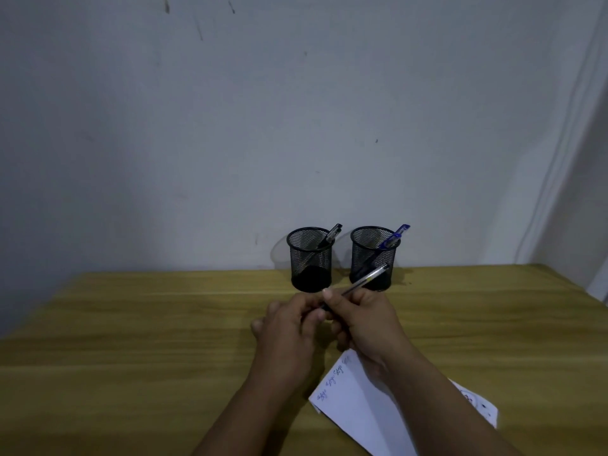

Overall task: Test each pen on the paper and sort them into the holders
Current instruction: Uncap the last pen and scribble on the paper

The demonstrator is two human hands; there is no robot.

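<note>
Both hands meet over the middle of the wooden tabletop, just near of 2 black mesh holders. The right hand has its fingers closed round a clear pen, gripping the lower end while the barrel slants up and to the right, its dark cap end showing in front of the right holder. The left hand is curled beside it, fingertips bent in at the pen's lower end and touching the right hand; whether it actually grips the pen or a cap cannot be told.

The left holder stands at the far edge against the wall, with 1 black pen leaning out over its right rim. The right holder stands just beside it, apart, and carries 1 blue pen leaning the same way.

The paper lies near and to the right, partly under the right forearm, with a line of blue scribbles along its left edge. Its right corner bears small marks too blurred to read.
</note>
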